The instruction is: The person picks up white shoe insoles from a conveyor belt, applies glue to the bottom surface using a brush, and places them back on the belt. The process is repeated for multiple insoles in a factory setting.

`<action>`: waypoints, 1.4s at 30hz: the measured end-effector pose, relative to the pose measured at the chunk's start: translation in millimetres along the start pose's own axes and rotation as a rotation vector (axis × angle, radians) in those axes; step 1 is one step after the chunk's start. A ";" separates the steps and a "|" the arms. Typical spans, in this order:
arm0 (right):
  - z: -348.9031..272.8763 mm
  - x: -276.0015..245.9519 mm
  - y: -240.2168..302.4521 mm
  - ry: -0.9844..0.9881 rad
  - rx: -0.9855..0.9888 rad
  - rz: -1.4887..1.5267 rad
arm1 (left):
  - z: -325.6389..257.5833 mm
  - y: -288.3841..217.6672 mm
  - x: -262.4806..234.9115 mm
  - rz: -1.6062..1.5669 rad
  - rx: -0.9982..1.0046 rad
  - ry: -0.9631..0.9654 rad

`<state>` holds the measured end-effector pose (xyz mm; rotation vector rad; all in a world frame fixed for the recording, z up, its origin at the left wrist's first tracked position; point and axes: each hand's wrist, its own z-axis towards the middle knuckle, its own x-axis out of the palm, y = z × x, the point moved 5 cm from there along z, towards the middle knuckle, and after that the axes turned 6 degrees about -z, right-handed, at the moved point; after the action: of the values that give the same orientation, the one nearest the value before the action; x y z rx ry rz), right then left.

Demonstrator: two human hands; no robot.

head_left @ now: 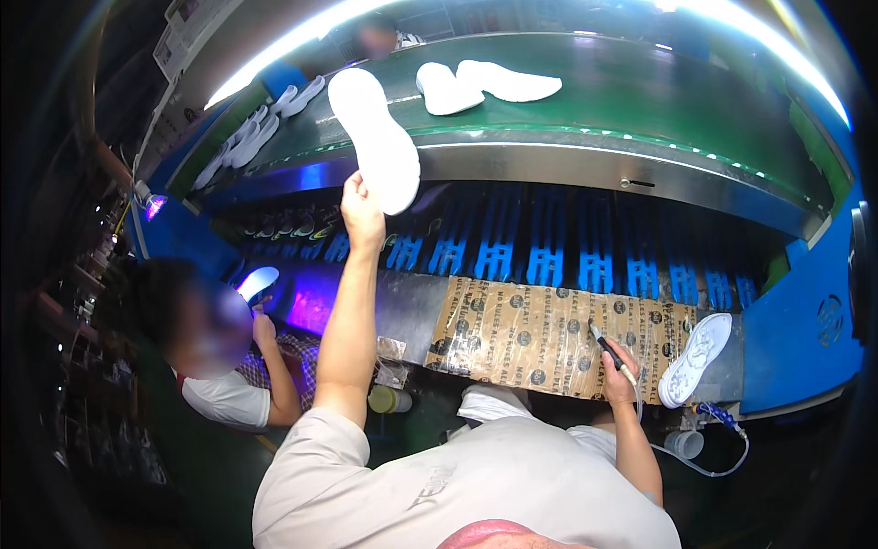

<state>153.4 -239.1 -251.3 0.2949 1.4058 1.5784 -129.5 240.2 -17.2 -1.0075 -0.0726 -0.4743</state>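
My left hand [362,212], arm stretched forward, grips the heel or toe end of a white shoe sole [380,137]. That sole is held up over the metal front edge of the green conveyor belt [640,101]; whether it touches the belt I cannot tell. Lower right, my right hand [622,373] is closed around a dark pen-like tool [604,342] with a pale tip and a thin clear tube trailing from it. The tool is above a brown printed covering [512,334] on the bench. Just right of this hand, another white sole [695,360] lies with its patterned hollow side up.
Two white soles [448,89] lie on the belt, and several more [242,142] at its left end. Blue slotted supports [546,261] line the space below. At left a co-worker's hand [263,329] is by a sole [258,282]. A white cup [686,445] hangs low right.
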 end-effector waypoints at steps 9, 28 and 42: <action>3.7 0.6 3.9 0.009 -0.006 -0.009 | -63.7 9.0 35.6 -0.134 -0.086 0.101; 4.2 0.1 7.9 -0.005 -0.052 -0.021 | -88.3 -68.4 116.9 0.304 0.178 0.258; 3.5 -0.6 7.7 0.000 -0.035 -0.010 | -98.5 -63.4 140.6 0.619 0.315 0.351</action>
<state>152.5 -236.3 -243.4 0.2666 1.3759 1.5929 -45.1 81.7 18.5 -0.5808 0.4560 -0.0589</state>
